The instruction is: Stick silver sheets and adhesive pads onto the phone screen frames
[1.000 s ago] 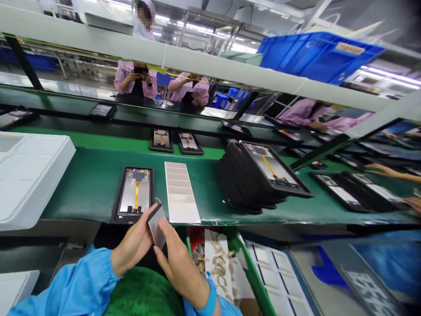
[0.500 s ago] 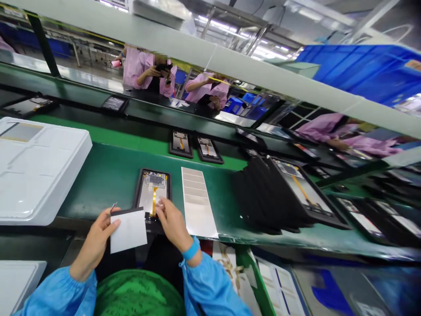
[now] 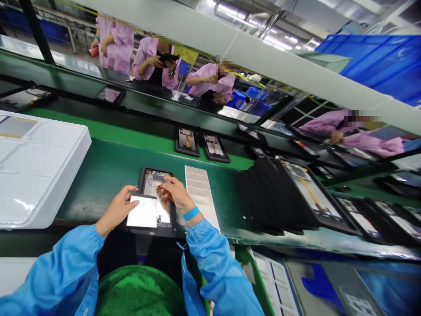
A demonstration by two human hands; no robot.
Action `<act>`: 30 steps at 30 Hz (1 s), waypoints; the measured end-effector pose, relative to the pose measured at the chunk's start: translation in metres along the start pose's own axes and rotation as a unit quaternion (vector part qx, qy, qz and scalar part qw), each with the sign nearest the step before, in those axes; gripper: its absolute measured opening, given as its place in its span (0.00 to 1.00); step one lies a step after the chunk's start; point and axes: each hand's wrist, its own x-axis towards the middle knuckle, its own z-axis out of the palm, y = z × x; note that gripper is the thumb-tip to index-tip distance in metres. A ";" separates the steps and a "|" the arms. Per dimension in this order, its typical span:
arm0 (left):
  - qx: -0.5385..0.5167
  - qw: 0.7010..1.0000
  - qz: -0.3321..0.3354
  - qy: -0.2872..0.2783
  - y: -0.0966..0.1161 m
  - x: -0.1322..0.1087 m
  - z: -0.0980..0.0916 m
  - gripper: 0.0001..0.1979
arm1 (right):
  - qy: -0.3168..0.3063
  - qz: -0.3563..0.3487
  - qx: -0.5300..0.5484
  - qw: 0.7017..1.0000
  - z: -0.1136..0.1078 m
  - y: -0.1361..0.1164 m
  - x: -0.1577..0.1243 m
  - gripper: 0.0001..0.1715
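The left hand (image 3: 115, 211) pinches the edge of a pale sheet (image 3: 143, 212), laying it flat on an open phone frame (image 3: 157, 180) at the near edge of the green desk (image 3: 98, 175). The right hand (image 3: 173, 193) curls over the frame's orange ribbon cable (image 3: 163, 192); whether it grips the cable is unclear. A liner sheet of pads (image 3: 199, 189) lies just beside the frame.

The pale sheet (image 3: 142, 212) is showing a smooth, slightly glossy face over the matt black plastic frame (image 3: 151, 228). At nine o'clock, the white moulded tray (image 3: 39, 175) is gleaming softly. The green belt (image 3: 105, 171) is looking matt and scuffed; the blue sleeve (image 3: 66, 267), thin cloth.
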 end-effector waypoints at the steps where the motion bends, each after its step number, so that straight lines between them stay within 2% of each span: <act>1: 0.009 1.000 0.004 -0.009 0.002 0.008 0.006 0.26 | -0.005 0.003 0.029 1.000 -0.006 -0.001 -0.001 0.19; 5: 0.032 0.999 0.002 -0.028 0.005 0.031 0.023 0.23 | 0.031 -0.015 0.134 0.990 -0.032 0.001 -0.019 0.21; 9: 0.043 0.999 0.004 -0.029 0.001 0.039 0.029 0.23 | 0.075 -0.062 0.126 0.987 -0.046 0.017 -0.043 0.23; 17: 0.143 0.989 0.025 -0.001 -0.007 0.046 0.038 0.22 | 0.066 -0.145 0.015 0.987 -0.038 0.046 -0.061 0.17; 23: 0.161 0.986 0.043 -0.002 -0.014 0.051 0.036 0.23 | 0.086 -0.201 -0.048 0.975 -0.031 0.047 -0.065 0.14; 30: 0.179 0.982 0.054 -0.003 -0.017 0.053 0.036 0.22 | 0.072 -0.228 -0.087 0.967 -0.025 0.046 -0.069 0.12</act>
